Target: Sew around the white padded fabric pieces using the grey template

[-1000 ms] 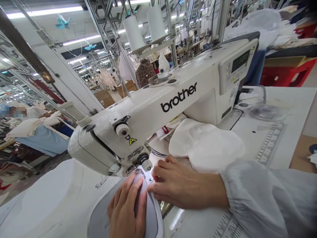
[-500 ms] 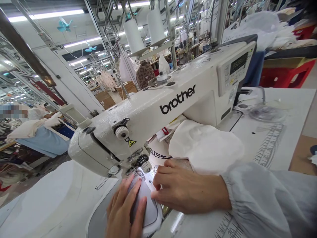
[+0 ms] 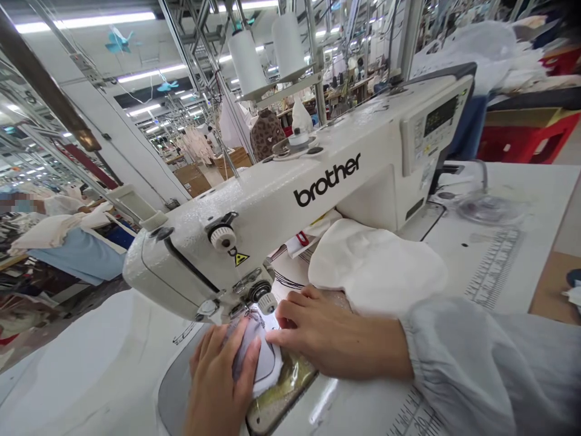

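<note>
Here, the white Brother industrial sewing machine (image 3: 290, 200) is the landmark. Directly under its needle head sits a small grey fabric piece with a white raw edge and a dark stitched line (image 3: 258, 357), lying on the metal plate of the white table (image 3: 91, 369). Left hand (image 3: 218, 381) lies flat, fingers spread, pressing the grey piece just in front of the head; nothing gripped, only held down. Right hand (image 3: 327, 339), in front of the machine arm, has fingers curled loosely with the tips pinching or pushing the piece's edge beside the presser foot; whether it truly grips, cannot tell. A dark seam line already curves around part of the piece, so stitching looks partly done, judged; the stretch nearest the needle seems left to sew, and the needle itself is hidden. Under the machine arm lies a white folded cloth bundle (image 3: 376, 266). Above the machine stand two white thread cones (image 3: 267, 54).
</note>
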